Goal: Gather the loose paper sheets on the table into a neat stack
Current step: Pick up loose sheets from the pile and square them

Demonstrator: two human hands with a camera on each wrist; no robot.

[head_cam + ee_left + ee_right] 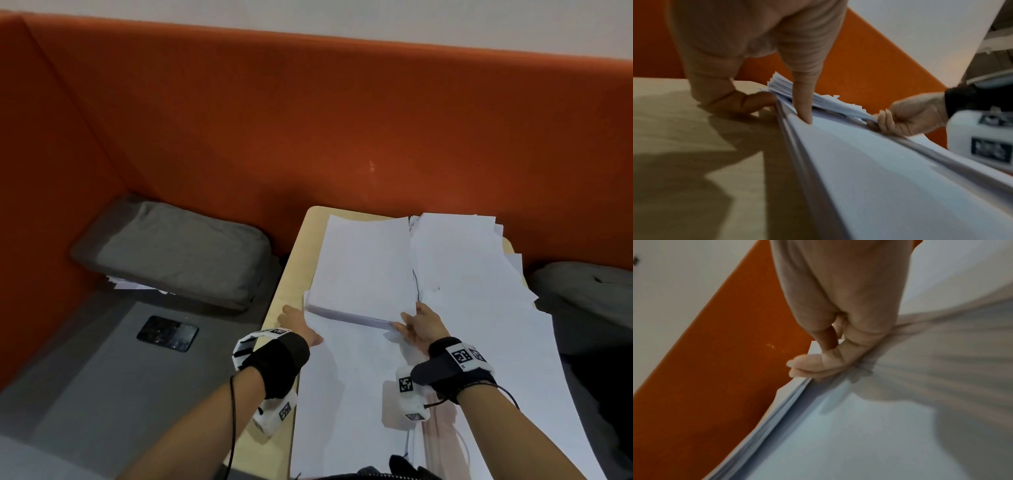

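Your left hand (297,323) sits at the near left corner of the paper stack (363,263), on the pale wooden tabletop (291,270). In the left wrist view the thumb presses straight down onto a sheet just in front of the stack's edge, while the fingers (748,102) curl in against the stack's left side at the tabletop. Grip there: curled round the corner, holding it.

Your right hand (423,325) is at the stack's near right corner. The right wrist view shows thumb and fingers (813,365) pinched tight on the sheet edges, with paper bunched and creased behind the knuckles. Grip closed on the stack.

The stack lies on the left half of the tabletop, near edge lifted slightly between your hands, its left corner fanned and uneven. Loose sheets (472,267) overlap in an untidy spread to its right, reaching the tabletop's far right corner. More sheets (359,394) cover the tabletop under your wrists.

Off to the left: grey cushion (171,253) on the bench, a few papers (133,284) poking out beneath it, a dark phone (168,333) on the seat. Orange partition (308,120) behind.
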